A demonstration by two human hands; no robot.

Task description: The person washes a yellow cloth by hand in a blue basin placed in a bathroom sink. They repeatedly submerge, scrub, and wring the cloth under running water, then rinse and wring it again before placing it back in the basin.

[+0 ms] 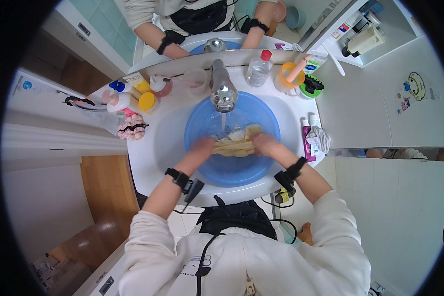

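Note:
A wet, pale yellow cloth (235, 148) is stretched between my two hands over a blue plastic basin (231, 177), which sits in the white washbasin (166, 148). My left hand (201, 148) grips the cloth's left end; its fingers are blurred. At the right end, my right hand (264, 143) holds a bunched part of it. Water runs from the chrome faucet (224, 92) into the basin just behind the cloth. Both wrists wear black straps with small devices.
Pump bottles and jars, among them a yellow-lidded jar (147, 102), crowd the back left rim. A red-capped clear bottle (259, 70), an orange cup (289, 77) and a green container (310, 90) stand back right. Tubes (308, 142) lie at the right edge. A black cable hangs before me.

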